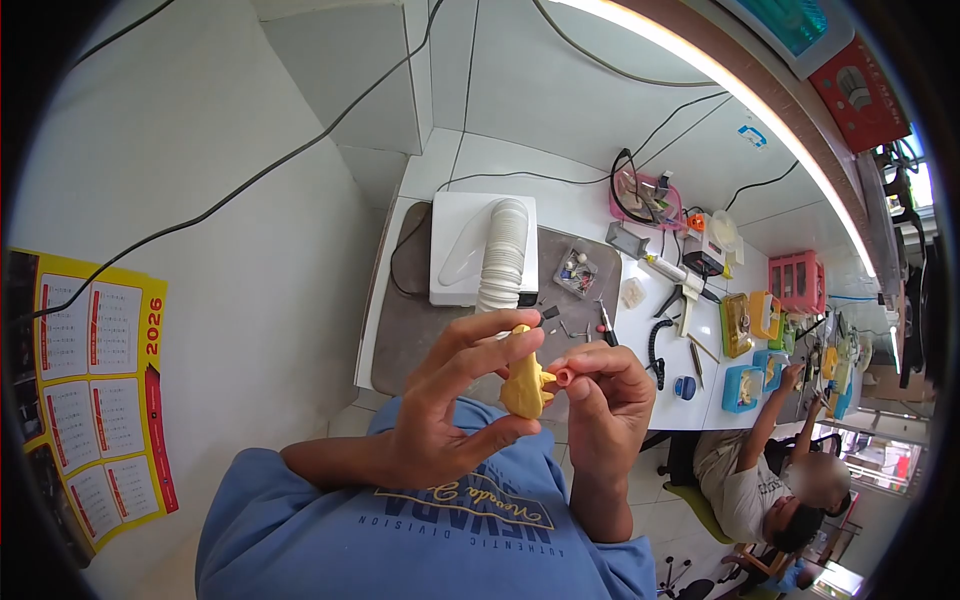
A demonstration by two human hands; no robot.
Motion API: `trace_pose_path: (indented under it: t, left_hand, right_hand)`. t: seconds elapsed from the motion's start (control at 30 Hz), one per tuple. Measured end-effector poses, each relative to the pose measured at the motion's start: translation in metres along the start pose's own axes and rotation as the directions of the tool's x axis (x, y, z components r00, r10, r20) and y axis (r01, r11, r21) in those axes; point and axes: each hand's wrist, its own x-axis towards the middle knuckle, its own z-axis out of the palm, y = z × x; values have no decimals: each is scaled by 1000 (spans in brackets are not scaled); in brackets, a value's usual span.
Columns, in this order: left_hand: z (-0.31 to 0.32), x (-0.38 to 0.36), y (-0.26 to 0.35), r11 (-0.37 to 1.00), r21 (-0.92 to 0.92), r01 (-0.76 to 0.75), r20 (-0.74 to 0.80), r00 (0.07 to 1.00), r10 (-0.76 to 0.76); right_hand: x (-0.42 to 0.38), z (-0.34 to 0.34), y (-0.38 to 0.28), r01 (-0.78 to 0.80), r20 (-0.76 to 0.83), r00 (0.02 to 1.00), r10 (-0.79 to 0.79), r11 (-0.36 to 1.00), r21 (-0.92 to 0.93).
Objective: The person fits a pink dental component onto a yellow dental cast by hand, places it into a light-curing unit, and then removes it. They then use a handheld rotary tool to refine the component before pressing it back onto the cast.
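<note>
Close in front of my chest, a yellow plaster dental model (522, 390) is gripped between the fingers and thumb of my left hand (445, 385). Small tooth-like stumps stick out from its right side. My right hand (612, 398) pinches a small reddish, hollow, cap-like piece (564, 377) between thumb and fingertips. The piece sits right at the stumps, overlapping the model's edge in this view. Behind the hands, a white ribbed hose (503, 250) runs down from a white box-shaped unit (455, 235) on the bench.
On the grey mat (570, 240) are a clear box (577, 272) of small parts and a pen-like handpiece (607, 325). Tools, a blue-lidded jar (685, 387) and coloured trays (742, 388) stand to the right. A co-worker (740, 480) sits beyond. A calendar (95, 395) hangs at left.
</note>
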Motion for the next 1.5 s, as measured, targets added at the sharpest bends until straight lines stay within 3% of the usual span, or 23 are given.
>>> trace_pose_path:
  t: [1.23, 1.33, 1.5]
  left_hand:
    - [3, -5, 4, 1000, 8, 27, 18, 999, -28]
    - [3, -3, 3, 993, -110, 43, 31, 999, -40]
    - [1, 0, 4, 932, -299, 207, 110, 977, -182]
  right_hand:
    - [-6, 2, -3, 74, 43, 997, -68, 985, -157]
    - [-6, 3, -5, 137, 90, 989, -120, 968, -208]
    - [-9, 7, -12, 66, 13, 998, -65, 971, -231]
